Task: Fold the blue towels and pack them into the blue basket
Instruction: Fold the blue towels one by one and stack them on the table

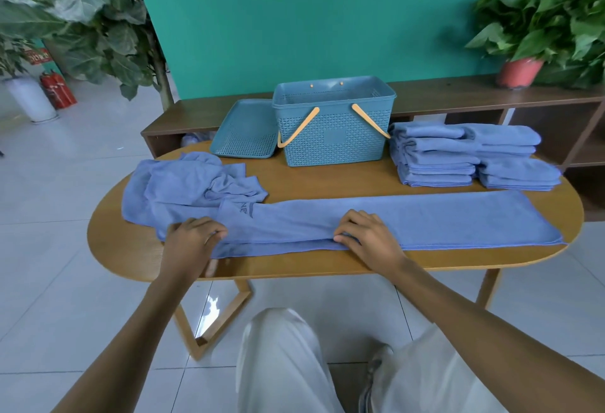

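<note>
One long blue towel (409,219) lies flat along the near edge of the oval wooden table (124,249), folded lengthwise into a narrow band of soft, matte cloth with a dark printed mark near its left end. The person's left hand (193,236) curls its fingers over that left end and pinches the layered hem, while the right hand (366,232) presses down near the middle with fingers bent, their tips tucked at the doubled edge. Behind the left hand sits one crumpled heap of unfolded towels (183,186) (how many are in it I cannot tell). At the far right stand two stacks of folded towels (468,157), side by side and touching, each several layers high with neat rounded folds. One blue basket (330,131) of perforated plastic stands at the back centre, rectangular, with two pale orange handles hanging down its front. Its flat lattice lid (245,131) leans against its left side. Two potted plants stand in the room, a large-leaved plant (82,13) at left and a red-potted plant (540,19) on the low shelf (458,91).
</note>
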